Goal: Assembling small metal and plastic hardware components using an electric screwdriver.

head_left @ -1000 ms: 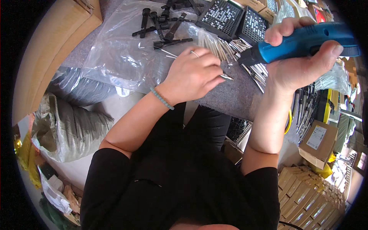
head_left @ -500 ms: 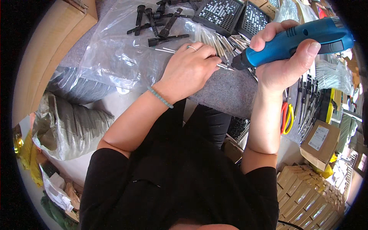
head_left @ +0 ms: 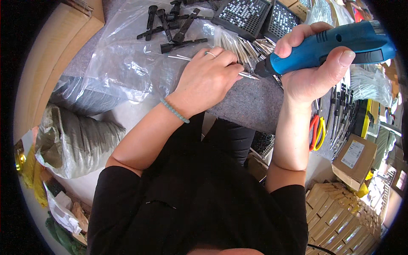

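My right hand [head_left: 308, 72] is wrapped round a blue electric screwdriver [head_left: 331, 47], its dark nose pointing left. Close by that nose, my left hand [head_left: 208, 76] is closed on several thin metal rods [head_left: 247, 75]; their tips show right of the fingers and pale ends stick out on the left. Whether the nose touches the rods I cannot tell. A pile of loose metal rods [head_left: 238, 49] lies just beyond both hands. Black plastic parts [head_left: 183, 26] lie on a clear plastic bag [head_left: 127, 63] to the left of the pile.
Two black perforated trays [head_left: 241, 17] with small shiny pieces stand at the back. Red-and-yellow-handled scissors or pliers [head_left: 318, 132] lie at the right table edge, near slim dark rods [head_left: 340, 112]. A cardboard box [head_left: 353, 161] stands lower right, a woven sack [head_left: 76, 140] at left.
The screwdriver's nose has shifted slightly left, toward the fingers of my left hand. Both hands keep their grips; the whole view has moved a little.
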### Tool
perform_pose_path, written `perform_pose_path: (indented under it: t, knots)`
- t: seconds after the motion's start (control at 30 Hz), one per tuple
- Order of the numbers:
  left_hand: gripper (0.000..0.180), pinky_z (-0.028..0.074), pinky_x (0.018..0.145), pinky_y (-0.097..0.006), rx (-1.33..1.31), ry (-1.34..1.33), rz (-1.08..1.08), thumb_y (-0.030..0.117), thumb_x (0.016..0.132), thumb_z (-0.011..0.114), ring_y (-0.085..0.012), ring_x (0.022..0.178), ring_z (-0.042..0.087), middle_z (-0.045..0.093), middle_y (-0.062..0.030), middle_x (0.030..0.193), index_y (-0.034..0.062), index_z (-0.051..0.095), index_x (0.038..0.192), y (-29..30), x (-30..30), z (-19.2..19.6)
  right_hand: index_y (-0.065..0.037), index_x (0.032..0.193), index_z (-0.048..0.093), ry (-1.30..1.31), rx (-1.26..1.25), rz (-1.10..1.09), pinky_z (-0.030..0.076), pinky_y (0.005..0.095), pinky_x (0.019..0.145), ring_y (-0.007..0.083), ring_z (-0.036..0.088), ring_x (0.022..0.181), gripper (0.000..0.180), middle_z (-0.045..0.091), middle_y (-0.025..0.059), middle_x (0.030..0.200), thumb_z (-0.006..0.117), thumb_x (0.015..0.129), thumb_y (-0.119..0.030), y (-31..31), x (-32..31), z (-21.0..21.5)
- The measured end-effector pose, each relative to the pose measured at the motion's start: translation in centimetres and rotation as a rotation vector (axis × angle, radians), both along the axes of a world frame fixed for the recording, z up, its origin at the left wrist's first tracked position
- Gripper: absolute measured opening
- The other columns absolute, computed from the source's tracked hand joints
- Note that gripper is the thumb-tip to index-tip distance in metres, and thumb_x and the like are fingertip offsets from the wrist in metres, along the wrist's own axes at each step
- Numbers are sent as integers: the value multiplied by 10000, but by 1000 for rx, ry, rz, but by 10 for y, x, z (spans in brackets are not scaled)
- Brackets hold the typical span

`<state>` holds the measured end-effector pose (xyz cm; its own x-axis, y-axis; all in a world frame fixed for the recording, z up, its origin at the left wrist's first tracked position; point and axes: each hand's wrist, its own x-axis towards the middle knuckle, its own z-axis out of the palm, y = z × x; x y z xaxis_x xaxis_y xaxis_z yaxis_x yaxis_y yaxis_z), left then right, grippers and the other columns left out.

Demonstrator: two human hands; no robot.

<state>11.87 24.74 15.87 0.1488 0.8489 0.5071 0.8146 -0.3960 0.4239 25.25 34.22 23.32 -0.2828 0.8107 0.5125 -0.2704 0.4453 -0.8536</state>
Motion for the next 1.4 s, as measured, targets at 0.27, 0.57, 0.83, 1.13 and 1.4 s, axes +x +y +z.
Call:
perform_pose_path:
  t: [0.27,0.57,0.83,1.13,1.4]
  knots:
    - [202,429,756,-353,5,-21,-4,131,717,675,-237,847,536,567,-52,896,85,656,912,0,0,0,-38,958,482,51,-78,72,437,276,463,186,531,513,706,519,100,668,457,765,-716,2,5,-7]
    - [201,434,743,-351,-7,-20,-3,125,715,673,-243,846,534,568,-50,896,78,655,910,-1,0,0,-48,984,480,34,-81,106,441,285,472,183,530,527,723,526,89,689,465,748,-732,4,3,-8]
    - [198,437,747,-356,-23,-29,-3,121,717,668,-243,839,535,572,-50,897,73,655,909,-2,1,0,-63,1041,479,83,-88,306,440,277,488,165,530,548,805,525,76,701,459,694,-789,7,4,-14]
    - [198,440,737,-352,-14,-34,-16,104,717,664,-247,833,536,573,-56,885,68,656,911,3,0,2,-83,1115,462,99,-111,373,439,272,509,166,521,548,856,509,77,702,462,664,-811,8,4,-19]
    - [143,443,719,-353,21,-2,3,120,731,639,-240,837,547,583,-60,871,57,656,858,1,-3,2,-52,1103,421,-122,-103,240,425,265,492,169,505,535,854,501,77,702,491,673,-787,-2,-8,0]
